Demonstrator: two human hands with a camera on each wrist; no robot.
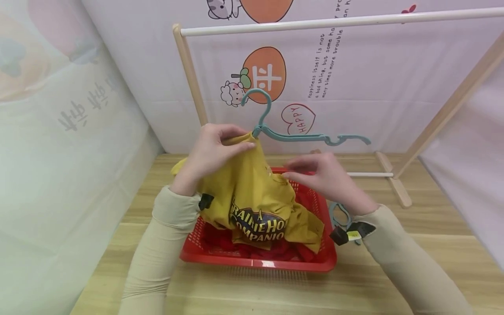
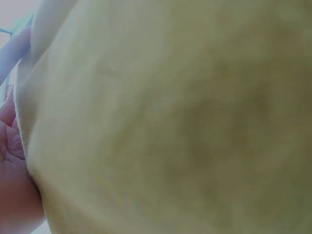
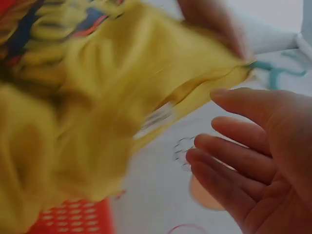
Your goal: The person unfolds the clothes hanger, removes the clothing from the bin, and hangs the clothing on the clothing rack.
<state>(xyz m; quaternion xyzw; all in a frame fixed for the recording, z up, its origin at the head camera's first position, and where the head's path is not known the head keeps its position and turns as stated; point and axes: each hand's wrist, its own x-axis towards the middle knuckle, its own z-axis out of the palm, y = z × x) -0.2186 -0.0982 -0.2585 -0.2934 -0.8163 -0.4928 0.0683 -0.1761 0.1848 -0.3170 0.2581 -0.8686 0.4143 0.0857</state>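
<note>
A yellow T-shirt (image 1: 252,183) with dark printed lettering hangs over the red basket, one side of it on a blue-green hanger (image 1: 295,138). My left hand (image 1: 214,151) pinches the shirt by its neckline, close below the hanger's hook. The hanger's other arm sticks out bare to the right. Beside the loose side of the collar is my right hand (image 1: 324,177); the right wrist view shows its fingers (image 3: 234,146) loosely bent, apart from the cloth and holding nothing. Yellow cloth (image 2: 161,117) fills most of the left wrist view and hides the grip.
The red basket (image 1: 256,264) contains red cloth. Another blue-green hanger (image 1: 340,214) lies on the wooden table (image 1: 157,271) by the right wrist. A rack with a white rail (image 1: 334,22) and wooden legs stands behind, before a printed backdrop.
</note>
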